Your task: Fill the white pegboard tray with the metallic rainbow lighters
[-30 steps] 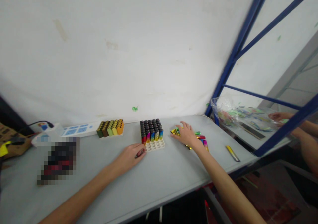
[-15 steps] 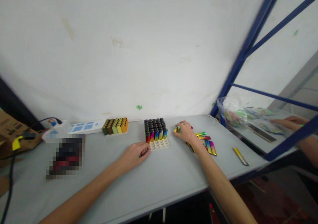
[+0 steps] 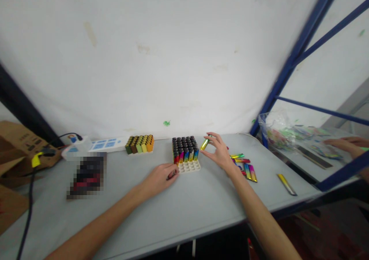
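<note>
My right hand (image 3: 216,152) pinches a shiny yellow-green metallic tube (image 3: 205,143), shaped like a lighter, between thumb and fingers, tilted above the table. Just left of it stands a white tray (image 3: 192,167) with round holes; its front rows are bare. Rows of black-topped pieces (image 3: 184,141) stand upright in it, with a front row of coloured metallic tubes (image 3: 186,155). My left hand (image 3: 165,177) rests at the tray's front left corner, its fingers curled round a small dark object (image 3: 172,174) that I cannot make out well. More metallic tubes (image 3: 250,172) lie beyond my right wrist.
A second tray of green, yellow and orange pieces (image 3: 140,144) stands at the back left. Beside it are a power strip (image 3: 106,144) and a blurred dark item (image 3: 88,175). A lone yellow-silver tube (image 3: 286,184) lies right. A blue metal frame (image 3: 284,72) borders another person's hands (image 3: 346,144).
My right hand has lifted and turned upward, bringing the yellow-green tube clearly into view. My left hand stays by the tray corner. The whole view has shifted slightly.
</note>
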